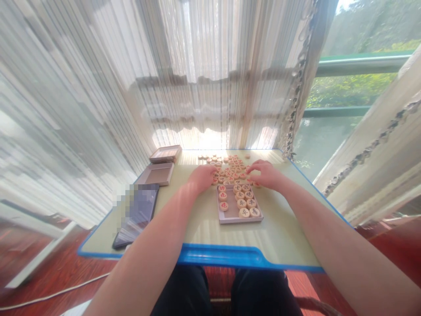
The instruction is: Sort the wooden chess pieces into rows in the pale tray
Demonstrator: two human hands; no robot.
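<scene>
Loose round Chinese chess pieces (pixel 229 174) lie in a heap on the table between my two hands. At the heap's left edge is my left hand (pixel 201 179), its fingertips against the pieces there; the back of the hand hides most of its fingers. On the right side, my right hand (pixel 265 174) hovers over the edge of the heap, fingers curved and thumb apart. A shallow open box (pixel 232 214) sits in front of the heap. Red-marked pieces (pixel 222 196) line its left side, and black-marked pieces (pixel 244 203) stand in two columns on its right.
The pale table (pixel 200 219) has a blue rim with a blue trough (pixel 223 254) at its near edge. A dark tablet (pixel 140 215) lies on the left. Behind it are an open box tray (pixel 159 174) and another box (pixel 166 152). Sheer curtains (pixel 210 87) hang beyond the table.
</scene>
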